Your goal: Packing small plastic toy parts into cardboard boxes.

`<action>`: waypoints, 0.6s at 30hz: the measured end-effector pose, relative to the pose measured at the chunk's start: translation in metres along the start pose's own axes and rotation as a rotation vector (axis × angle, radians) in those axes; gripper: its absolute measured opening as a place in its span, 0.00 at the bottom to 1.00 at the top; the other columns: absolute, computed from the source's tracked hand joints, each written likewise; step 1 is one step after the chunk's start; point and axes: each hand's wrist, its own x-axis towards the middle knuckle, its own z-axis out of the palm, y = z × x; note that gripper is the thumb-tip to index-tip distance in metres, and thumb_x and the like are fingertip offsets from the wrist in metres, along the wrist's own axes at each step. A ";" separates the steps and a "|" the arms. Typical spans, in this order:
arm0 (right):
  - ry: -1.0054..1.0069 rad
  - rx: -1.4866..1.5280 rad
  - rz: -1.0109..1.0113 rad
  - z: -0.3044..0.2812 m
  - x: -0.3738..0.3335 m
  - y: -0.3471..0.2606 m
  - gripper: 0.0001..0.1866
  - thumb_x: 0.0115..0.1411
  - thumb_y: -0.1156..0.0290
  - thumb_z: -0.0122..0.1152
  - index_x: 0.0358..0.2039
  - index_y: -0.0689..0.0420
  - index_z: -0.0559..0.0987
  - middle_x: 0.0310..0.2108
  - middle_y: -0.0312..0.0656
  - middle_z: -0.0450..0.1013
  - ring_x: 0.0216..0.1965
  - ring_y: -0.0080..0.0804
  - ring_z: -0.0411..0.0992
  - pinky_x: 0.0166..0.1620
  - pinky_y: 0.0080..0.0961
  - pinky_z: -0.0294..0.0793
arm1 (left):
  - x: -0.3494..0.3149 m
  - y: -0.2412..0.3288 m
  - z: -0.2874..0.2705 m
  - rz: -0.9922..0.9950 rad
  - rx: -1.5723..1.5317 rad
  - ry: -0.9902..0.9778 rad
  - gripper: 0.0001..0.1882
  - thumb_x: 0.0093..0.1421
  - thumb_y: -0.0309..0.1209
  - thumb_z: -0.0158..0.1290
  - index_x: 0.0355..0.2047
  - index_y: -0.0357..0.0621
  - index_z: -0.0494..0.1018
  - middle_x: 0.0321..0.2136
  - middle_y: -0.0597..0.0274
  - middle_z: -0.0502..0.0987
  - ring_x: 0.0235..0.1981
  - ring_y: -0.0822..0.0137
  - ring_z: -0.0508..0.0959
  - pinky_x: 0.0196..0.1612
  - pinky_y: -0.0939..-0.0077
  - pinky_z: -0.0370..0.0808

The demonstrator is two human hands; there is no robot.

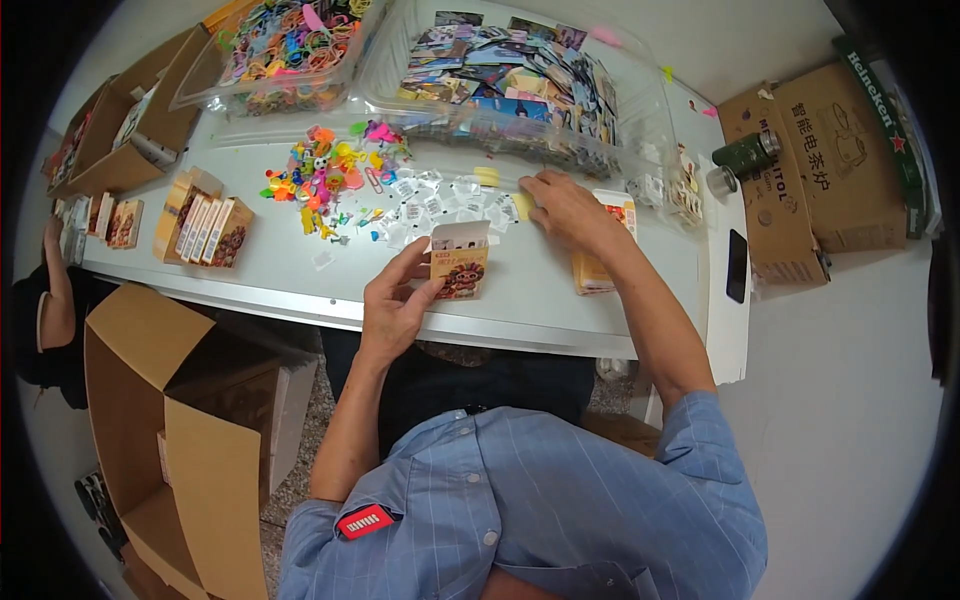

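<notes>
My left hand is closed around a small tan carton with a printed cartoon figure. The carton stands upright above the table's near edge, its top flap raised. My right hand is palm down over the table, fingers bent and apart beside a small yellow slip. Whether the fingertips touch the slip is hard to see. White sachets are spread between the hands, with a heap of colourful small plastic toys farther left. Partly under my right forearm lies a stack of yellow-orange flat cartons.
Clear bins of colourful bands and picture cards stand at the back. Filled cartons sit at left; an opened cardboard box stands below. A phone and flask are right. Another person's arm shows far left.
</notes>
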 end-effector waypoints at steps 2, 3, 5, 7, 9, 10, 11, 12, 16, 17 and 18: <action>-0.041 -0.033 0.012 0.003 0.007 0.005 0.23 0.60 0.71 0.61 0.57 0.58 0.72 0.57 0.52 0.68 0.59 0.49 0.67 0.61 0.39 0.68 | 0.001 -0.004 -0.002 -0.004 -0.045 -0.005 0.28 0.61 0.20 0.58 0.62 0.39 0.68 0.47 0.53 0.79 0.44 0.67 0.81 0.37 0.79 0.80; -0.038 -0.012 0.006 0.002 0.010 0.005 0.21 0.59 0.71 0.61 0.54 0.58 0.73 0.55 0.52 0.69 0.57 0.49 0.68 0.59 0.38 0.69 | 0.001 -0.004 0.000 0.007 -0.050 0.009 0.29 0.61 0.20 0.58 0.63 0.39 0.67 0.46 0.52 0.80 0.43 0.68 0.81 0.37 0.79 0.80; -0.036 0.009 -0.003 0.000 0.013 0.005 0.20 0.59 0.71 0.62 0.52 0.59 0.75 0.53 0.52 0.70 0.55 0.49 0.69 0.58 0.38 0.69 | 0.001 -0.003 -0.001 0.018 -0.055 0.027 0.29 0.60 0.20 0.58 0.63 0.39 0.67 0.44 0.52 0.80 0.42 0.69 0.81 0.37 0.79 0.79; -0.130 0.070 0.047 -0.003 0.014 0.007 0.17 0.56 0.73 0.61 0.47 0.60 0.77 0.50 0.51 0.72 0.54 0.50 0.70 0.55 0.41 0.70 | 0.001 -0.002 -0.003 -0.017 -0.045 0.004 0.29 0.60 0.20 0.59 0.63 0.39 0.67 0.43 0.53 0.81 0.42 0.70 0.81 0.37 0.79 0.79; -0.120 0.109 0.041 -0.005 0.017 0.009 0.16 0.56 0.73 0.62 0.46 0.60 0.77 0.46 0.51 0.73 0.49 0.49 0.71 0.52 0.40 0.71 | 0.003 0.001 -0.002 -0.011 -0.044 0.006 0.29 0.60 0.20 0.59 0.63 0.38 0.67 0.43 0.53 0.81 0.42 0.70 0.81 0.37 0.80 0.79; -0.111 0.150 0.039 -0.006 0.017 0.009 0.15 0.55 0.73 0.63 0.44 0.61 0.78 0.41 0.51 0.74 0.44 0.49 0.73 0.49 0.40 0.72 | 0.002 0.002 -0.002 -0.007 -0.043 0.004 0.30 0.60 0.20 0.59 0.63 0.38 0.67 0.43 0.53 0.81 0.42 0.70 0.80 0.38 0.80 0.79; -0.109 0.149 0.038 -0.003 0.017 0.010 0.15 0.55 0.73 0.63 0.44 0.61 0.78 0.41 0.51 0.74 0.44 0.49 0.73 0.49 0.40 0.72 | 0.002 0.002 -0.003 -0.005 -0.043 0.004 0.30 0.60 0.20 0.59 0.63 0.38 0.67 0.43 0.53 0.81 0.42 0.70 0.80 0.38 0.80 0.79; -0.049 0.178 0.000 0.000 0.016 0.010 0.15 0.55 0.73 0.63 0.44 0.61 0.78 0.40 0.51 0.74 0.43 0.49 0.73 0.48 0.40 0.72 | 0.002 0.002 -0.003 -0.014 -0.049 -0.002 0.30 0.60 0.20 0.59 0.63 0.38 0.67 0.43 0.53 0.81 0.42 0.70 0.80 0.38 0.80 0.79; -0.064 0.185 -0.007 -0.003 0.017 0.011 0.17 0.55 0.74 0.61 0.46 0.62 0.78 0.45 0.54 0.75 0.50 0.54 0.72 0.54 0.41 0.71 | 0.001 0.001 -0.004 -0.011 -0.040 -0.010 0.30 0.60 0.20 0.59 0.63 0.38 0.66 0.45 0.53 0.80 0.42 0.71 0.80 0.38 0.80 0.79; -0.061 0.184 -0.011 -0.005 0.018 0.010 0.17 0.55 0.74 0.61 0.46 0.62 0.78 0.45 0.54 0.75 0.50 0.54 0.72 0.54 0.41 0.71 | 0.002 0.000 -0.005 -0.007 -0.038 -0.007 0.30 0.60 0.20 0.59 0.63 0.38 0.66 0.45 0.53 0.80 0.42 0.71 0.80 0.38 0.80 0.79; -0.084 0.159 0.007 -0.006 0.018 0.008 0.19 0.55 0.73 0.61 0.48 0.62 0.77 0.46 0.54 0.75 0.51 0.54 0.72 0.54 0.41 0.71 | 0.002 -0.001 -0.006 -0.005 -0.054 -0.012 0.30 0.60 0.20 0.59 0.63 0.38 0.66 0.46 0.54 0.79 0.43 0.71 0.80 0.38 0.80 0.80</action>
